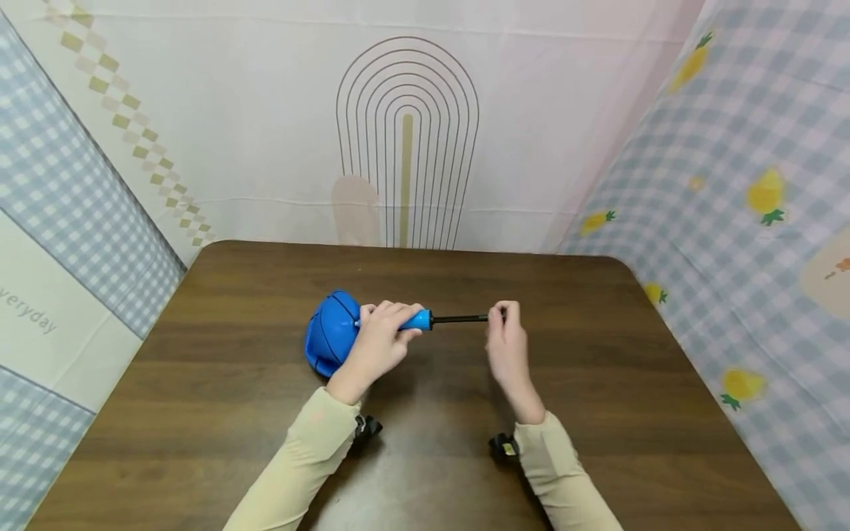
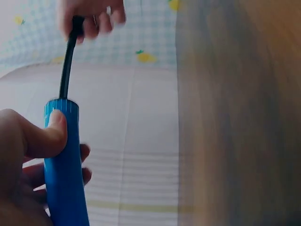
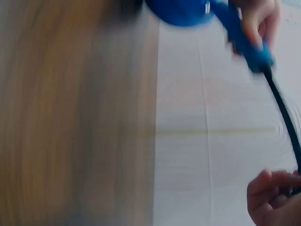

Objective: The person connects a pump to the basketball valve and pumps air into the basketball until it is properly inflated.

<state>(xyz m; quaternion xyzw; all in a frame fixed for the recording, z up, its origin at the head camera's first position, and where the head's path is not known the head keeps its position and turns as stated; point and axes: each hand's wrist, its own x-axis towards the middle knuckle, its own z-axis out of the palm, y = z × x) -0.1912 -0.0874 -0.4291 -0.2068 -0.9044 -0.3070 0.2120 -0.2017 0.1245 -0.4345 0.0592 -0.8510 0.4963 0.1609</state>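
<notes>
My left hand (image 1: 381, 338) grips pump barrel (image 2: 67, 181), probably light, stiff, best hold; opposite, right hand (image 1: 508, 346) grips rod end (image 2: 77, 23).

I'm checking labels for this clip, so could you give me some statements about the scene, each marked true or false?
1. The left hand grips the pump's blue barrel. True.
2. The black pump rod is pushed all the way in. False: a length of it shows between the barrel and the right hand.
3. The blue ball is fully round. False: its lower left side is sunken.
4. The right hand holds the rod's outer end. True.
5. The blue ball is beside the right hand. False: it is at the far end of the pump, next to the left hand.
6. The table has a brown wood-grain top. True.
</notes>
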